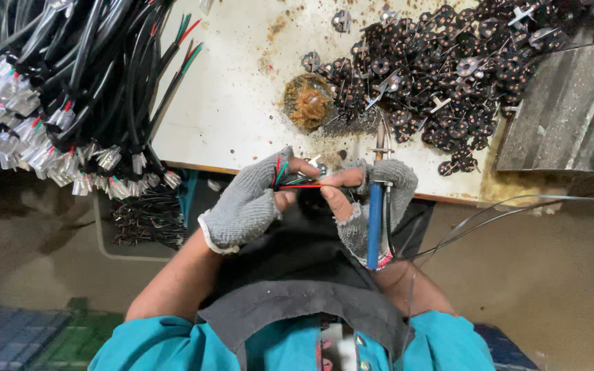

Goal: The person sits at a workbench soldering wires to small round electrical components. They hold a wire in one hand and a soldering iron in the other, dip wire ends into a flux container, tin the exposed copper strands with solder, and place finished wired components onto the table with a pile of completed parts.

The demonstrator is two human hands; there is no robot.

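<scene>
My left hand [252, 203], in a grey fingerless glove, pinches the end of a black cable whose red, green and black wires [290, 180] fan out at the table's near edge. My right hand [372, 199], also gloved, grips a blue-handled soldering iron [375, 220] that points up toward the table, while its thumb and forefinger touch the red wire. Both hands meet just in front of the white table [242, 89].
A bundle of black cables with silver-capped ends [56, 96] hangs at the left. A heap of small black round parts with copper spots [448, 69] covers the table's right. A brown lump of flux [307, 102] sits mid-table. A grey metal block [572, 110] stands far right.
</scene>
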